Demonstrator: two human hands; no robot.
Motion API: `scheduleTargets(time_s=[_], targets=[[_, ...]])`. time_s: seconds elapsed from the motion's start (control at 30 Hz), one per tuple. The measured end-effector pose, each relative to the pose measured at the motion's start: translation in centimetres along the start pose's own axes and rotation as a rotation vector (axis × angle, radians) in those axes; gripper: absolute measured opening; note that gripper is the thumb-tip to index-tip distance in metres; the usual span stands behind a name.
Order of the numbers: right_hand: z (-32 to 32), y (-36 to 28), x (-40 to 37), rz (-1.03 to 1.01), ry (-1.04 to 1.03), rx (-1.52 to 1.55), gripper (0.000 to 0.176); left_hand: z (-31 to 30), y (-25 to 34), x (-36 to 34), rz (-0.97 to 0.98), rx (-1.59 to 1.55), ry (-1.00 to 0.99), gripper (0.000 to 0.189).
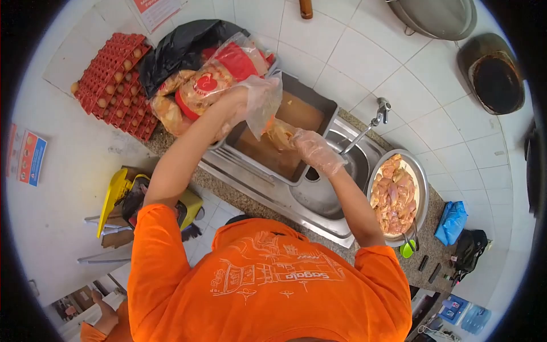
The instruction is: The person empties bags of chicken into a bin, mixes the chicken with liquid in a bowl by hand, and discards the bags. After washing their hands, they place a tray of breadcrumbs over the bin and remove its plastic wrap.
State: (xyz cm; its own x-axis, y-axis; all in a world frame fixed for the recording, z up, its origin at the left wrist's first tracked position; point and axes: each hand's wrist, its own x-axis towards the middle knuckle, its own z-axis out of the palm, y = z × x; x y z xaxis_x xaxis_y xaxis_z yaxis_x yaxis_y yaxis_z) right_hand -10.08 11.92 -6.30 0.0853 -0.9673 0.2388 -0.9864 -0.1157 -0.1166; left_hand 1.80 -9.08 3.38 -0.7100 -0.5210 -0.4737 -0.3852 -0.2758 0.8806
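My right hand, in a clear plastic glove, is closed on a piece of raw chicken over a grey rectangular tub of cloudy brownish liquid. Loose clear plastic surrounds my left hand, which is above the tub's left side; its fingers are hidden. Just beyond my left forearm lie clear and red plastic bags of raw chicken, with a black plastic bag behind them.
The tub overlaps a steel sink with a wall tap. To the right stands a round metal bowl of raw chicken pieces. Red egg trays are stacked at left. A blue bag lies on the right counter. Another person's arm shows lower left.
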Motion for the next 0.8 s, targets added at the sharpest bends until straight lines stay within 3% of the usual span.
scheduleTargets(time_s=[0.07,0.13,0.17,0.23,0.27,0.33,0.37,0.43,0.47,0.53,0.57,0.63,0.67,0.73,0.77,0.8], targets=[[0.5,-1.2,-0.1,-0.028,-0.018,-0.043,0.009,0.6,0.1,1.1,0.019,0.136,-0.067,0.036],[1.5,-2.2,-0.2,0.03,0.024,0.033,0.01,1.9,0.7,2.5,0.137,1.092,0.014,0.041],[1.5,-2.5,-0.2,0.026,0.021,0.033,0.01,1.9,0.7,3.0,0.135,1.088,0.016,0.041],[0.9,-3.8,-0.5,-0.053,0.178,-0.084,0.005,2.2,-0.8,4.3,0.401,1.373,-0.079,0.041],[1.2,-4.1,-0.8,-0.052,0.175,-0.084,0.005,2.3,-1.4,4.9,0.4,1.371,-0.082,0.041],[2.5,-4.3,-1.3,-0.027,0.165,-0.147,0.007,2.4,-2.1,5.8,0.408,1.669,-0.141,0.043],[3.2,-4.3,-1.7,-0.025,0.168,-0.146,0.007,2.5,-2.8,6.0,0.408,1.672,-0.143,0.043],[4.4,-4.3,-2.3,0.039,0.056,0.021,0.007,2.8,-4.3,5.6,0.7,1.568,-0.029,0.041],[4.8,-4.2,-2.4,0.042,0.061,0.023,0.007,3.1,-5.0,5.7,0.702,1.574,-0.032,0.041],[4.9,-4.2,-2.4,0.053,0.067,0.053,0.006,4.1,-6.0,4.9,1.05,1.614,0.205,0.047],[4.8,-3.9,-2.4,0.058,0.07,0.057,0.006,4.3,-6.3,3.7,1.05,1.618,0.199,0.047],[3.7,-3.8,-1.9,0.039,0.073,0.097,0.005,4.9,-5.4,-1.6,1.327,1.288,0.448,0.043],[3.4,-3.5,-1.7,0.042,0.075,0.102,0.005,5.0,-6.5,-2.9,1.325,1.292,0.443,0.043],[2.9,-3.2,-1.5,0.072,0.041,0.195,0.005,4.9,-8.7,-4.8,0.522,1.099,0.363,0.054],[2.5,-3.1,-1.3,0.071,0.039,0.202,0.005,5.0,-9.1,-4.7,0.515,1.101,0.363,0.054],[1.8,-3.0,-0.9,0.071,0.011,0.262,0.006,5.0,-9.5,-4.8,0.239,1.132,0.313,0.057]])
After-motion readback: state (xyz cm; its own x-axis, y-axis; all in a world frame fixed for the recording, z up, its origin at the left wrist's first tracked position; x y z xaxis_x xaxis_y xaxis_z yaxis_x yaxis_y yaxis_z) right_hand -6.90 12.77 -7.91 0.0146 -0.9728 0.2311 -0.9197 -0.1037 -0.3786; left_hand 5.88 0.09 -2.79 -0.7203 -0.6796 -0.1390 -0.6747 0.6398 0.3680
